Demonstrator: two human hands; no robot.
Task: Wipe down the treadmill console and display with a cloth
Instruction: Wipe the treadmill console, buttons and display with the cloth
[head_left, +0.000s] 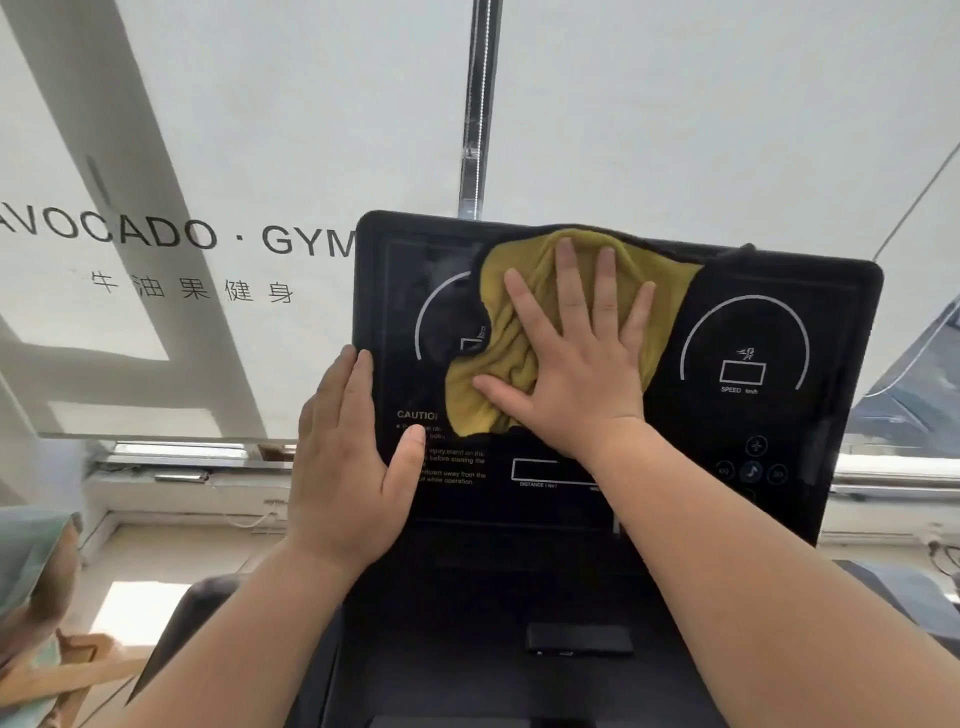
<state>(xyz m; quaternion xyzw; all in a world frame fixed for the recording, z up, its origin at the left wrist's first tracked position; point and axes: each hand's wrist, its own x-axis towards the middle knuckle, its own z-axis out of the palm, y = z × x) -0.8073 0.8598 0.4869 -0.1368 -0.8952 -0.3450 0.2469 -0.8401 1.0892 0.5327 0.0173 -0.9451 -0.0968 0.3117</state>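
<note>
Yellow cloth (524, 332) pressed flat on the black treadmill display (779, 322).
Right hand (576, 358) lies spread, fingers apart, on the cloth at the screen's upper middle; left hand (348, 467) grips the display's left edge, thumb on the glass.

1. The display's (779, 291) right half, around the speed dial (744, 345), lies bare and open to a pass.
2. The yellow cloth (524, 332) under the flat right hand (582, 364) covers the upper middle.
3. The left hand (345, 467) grips the left edge, blocking the caution text (452, 457).
4. The lower console (519, 597) between the forearms is free, apart from a small dark slab (579, 638).
</note>
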